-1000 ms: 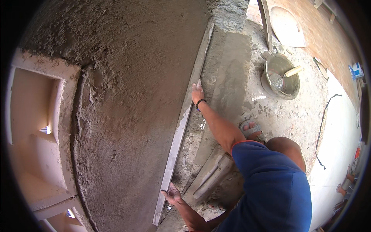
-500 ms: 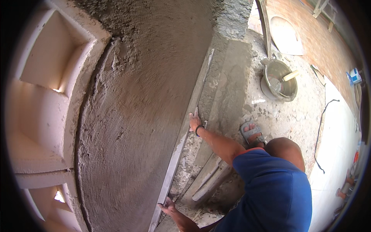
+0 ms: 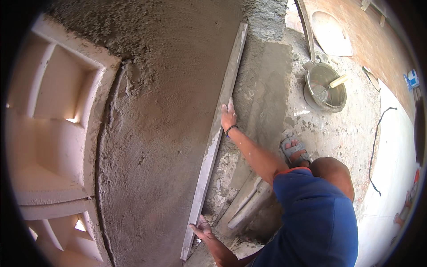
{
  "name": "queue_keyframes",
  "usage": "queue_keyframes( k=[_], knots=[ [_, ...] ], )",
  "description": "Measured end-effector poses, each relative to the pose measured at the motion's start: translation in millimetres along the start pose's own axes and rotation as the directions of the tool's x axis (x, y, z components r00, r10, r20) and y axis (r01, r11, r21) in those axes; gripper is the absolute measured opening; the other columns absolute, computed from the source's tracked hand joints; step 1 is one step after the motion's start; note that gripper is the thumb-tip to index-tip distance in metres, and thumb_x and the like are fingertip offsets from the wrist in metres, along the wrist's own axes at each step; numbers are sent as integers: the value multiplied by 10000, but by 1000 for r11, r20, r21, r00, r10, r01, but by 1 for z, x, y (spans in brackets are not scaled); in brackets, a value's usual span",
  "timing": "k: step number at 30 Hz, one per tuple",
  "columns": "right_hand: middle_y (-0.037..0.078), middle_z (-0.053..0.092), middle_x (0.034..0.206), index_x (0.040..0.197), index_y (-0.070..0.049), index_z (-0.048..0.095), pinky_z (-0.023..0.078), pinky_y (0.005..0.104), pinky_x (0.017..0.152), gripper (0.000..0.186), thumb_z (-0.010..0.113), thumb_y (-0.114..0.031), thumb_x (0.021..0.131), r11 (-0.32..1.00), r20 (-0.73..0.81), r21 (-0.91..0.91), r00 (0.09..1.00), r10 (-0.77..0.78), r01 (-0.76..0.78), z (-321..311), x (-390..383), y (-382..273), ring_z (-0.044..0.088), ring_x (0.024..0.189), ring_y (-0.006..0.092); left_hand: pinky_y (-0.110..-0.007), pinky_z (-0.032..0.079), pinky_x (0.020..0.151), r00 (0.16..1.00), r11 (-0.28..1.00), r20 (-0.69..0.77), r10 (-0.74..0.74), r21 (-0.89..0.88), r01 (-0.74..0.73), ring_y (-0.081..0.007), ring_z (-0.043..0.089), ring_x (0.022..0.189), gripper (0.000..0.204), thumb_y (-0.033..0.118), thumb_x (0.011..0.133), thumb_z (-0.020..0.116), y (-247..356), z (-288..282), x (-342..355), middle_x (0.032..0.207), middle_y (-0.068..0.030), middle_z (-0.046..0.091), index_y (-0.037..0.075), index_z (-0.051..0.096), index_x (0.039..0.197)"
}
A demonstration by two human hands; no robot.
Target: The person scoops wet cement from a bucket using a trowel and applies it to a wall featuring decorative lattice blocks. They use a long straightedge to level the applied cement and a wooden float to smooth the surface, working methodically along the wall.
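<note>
A long, pale straightedge bar [image 3: 212, 147] lies against rough grey plaster [image 3: 155, 133], running diagonally up through the middle. My right hand [image 3: 228, 115], with a dark bead bracelet, grips it near the middle, its fingers dusted with plaster. Lower down, my left hand [image 3: 202, 228] holds the bar near its bottom end, thumb over the edge and other fingers partly hidden. Right of the bar runs a band of chipped, smeared cement [image 3: 271, 75]. My sandalled foot [image 3: 293, 149] stands beside it.
A bucket [image 3: 327, 101] with grey mix and a pale handle stands at upper right, by an upright plank [image 3: 306, 31] and a white board [image 3: 331, 35]. Pink recessed blocks [image 3: 64, 155] edge the plaster at left. A dark cord [image 3: 376, 151] lies at right; long pieces [image 3: 244, 204] lie below the bar.
The bar and both hands dropped lower half a second ago and are now higher again, still gripping. The view has shifted slightly, bringing more of the pink blocks in than at first.
</note>
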State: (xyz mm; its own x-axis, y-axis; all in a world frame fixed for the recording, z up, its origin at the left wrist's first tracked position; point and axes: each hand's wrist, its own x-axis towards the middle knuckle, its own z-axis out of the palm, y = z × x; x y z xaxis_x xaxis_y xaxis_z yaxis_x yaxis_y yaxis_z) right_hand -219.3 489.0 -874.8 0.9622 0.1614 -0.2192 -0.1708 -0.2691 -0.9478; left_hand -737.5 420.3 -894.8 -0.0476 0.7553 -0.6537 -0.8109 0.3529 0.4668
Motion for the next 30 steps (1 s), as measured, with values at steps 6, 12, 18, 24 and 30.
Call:
queue_keyframes(
  k=[6, 12, 18, 24, 30],
  knots=[
    [249, 392, 1365, 1453, -104, 160, 306, 460, 1041, 627, 384, -361, 926, 993, 35, -10, 993, 116, -116, -8, 62, 11, 415, 1211, 433, -530, 343, 1027, 997, 996, 19, -74, -57, 75, -341, 451, 1210, 507, 273, 883, 577, -45, 42, -1, 1302, -153, 490, -20, 425, 1268],
    [204, 289, 1443, 1465, -189, 92, 521, 506, 847, 642, 406, -355, 931, 894, 259, -25, 861, 437, -447, -21, 67, 31, 458, 1192, 405, -539, 360, 1009, 990, 993, -115, -86, -88, 76, -347, 476, 1184, 462, 284, 897, 558, -48, 24, 15, 1278, -153, 512, -17, 462, 1234],
    [149, 274, 1464, 1470, -246, 99, 490, 524, 842, 635, 436, -314, 936, 921, 225, 65, 905, 361, -383, -6, 64, 56, 413, 1243, 350, -526, 386, 987, 984, 997, -174, -41, -75, 28, -337, 503, 1160, 427, 294, 890, 570, -55, 29, 9, 1242, -146, 545, 22, 498, 1212],
    [165, 243, 1474, 1473, -210, 88, 436, 521, 908, 652, 446, -297, 935, 939, 229, 175, 939, 255, -297, -7, 39, 36, 357, 1290, 343, -511, 416, 961, 984, 999, -176, -2, -36, -4, -325, 535, 1124, 389, 303, 878, 589, -18, 46, -17, 1213, -128, 570, 42, 532, 1161],
    [214, 204, 1480, 1475, -170, 53, 368, 487, 1006, 681, 450, -240, 926, 876, 360, 266, 885, 296, -402, -45, -20, -94, 307, 1318, 373, -487, 440, 944, 989, 999, -142, 52, 12, -50, -314, 557, 1090, 396, 320, 861, 617, 41, 71, -73, 1177, -118, 590, 40, 538, 1131]
  ],
)
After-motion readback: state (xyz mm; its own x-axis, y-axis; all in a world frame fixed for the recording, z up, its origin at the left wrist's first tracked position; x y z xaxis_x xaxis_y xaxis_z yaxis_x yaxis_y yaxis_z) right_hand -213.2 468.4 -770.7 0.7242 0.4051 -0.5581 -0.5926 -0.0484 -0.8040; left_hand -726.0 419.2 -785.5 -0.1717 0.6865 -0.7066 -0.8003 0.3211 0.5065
